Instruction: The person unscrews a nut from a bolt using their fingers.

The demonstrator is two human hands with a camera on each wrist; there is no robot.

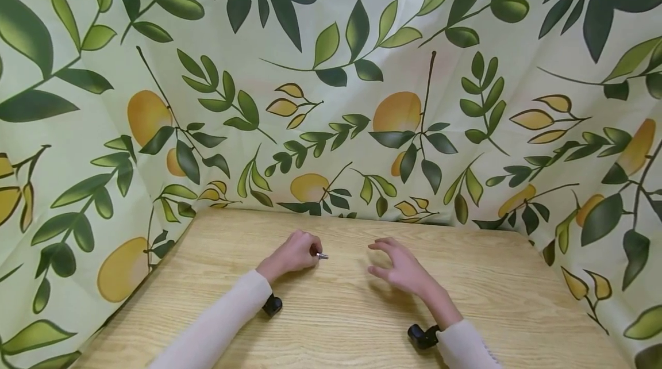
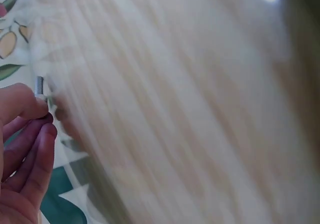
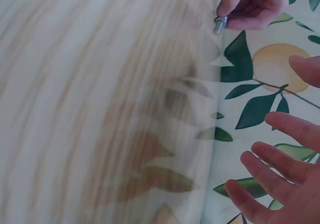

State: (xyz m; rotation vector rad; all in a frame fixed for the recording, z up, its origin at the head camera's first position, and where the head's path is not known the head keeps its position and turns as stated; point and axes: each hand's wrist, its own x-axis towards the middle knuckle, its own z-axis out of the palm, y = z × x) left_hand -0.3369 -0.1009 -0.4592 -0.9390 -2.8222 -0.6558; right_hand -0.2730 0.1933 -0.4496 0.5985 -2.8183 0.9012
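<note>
Between thumb and fingertips, my left hand [image 1: 296,251] pinches a small silver bolt [image 1: 323,256] just over the wooden table. In the left wrist view the threaded shank of the bolt [image 2: 39,85] sticks out past the fingertips, while its other end is hidden in the grip. The right wrist view shows the shiny bolt [image 3: 219,24] pointing away from the left hand [image 3: 257,7]. My right hand [image 1: 400,265] is held to the right of it, fingers spread and relaxed, with nothing in them.
The light wood-grain table [image 1: 341,311] runs back to a wall cloth [image 1: 331,93] printed with leaves and orange fruit, which also flanks it on the left and right. Black wrist cameras sit below the left [image 1: 272,304] and right [image 1: 423,336] hands.
</note>
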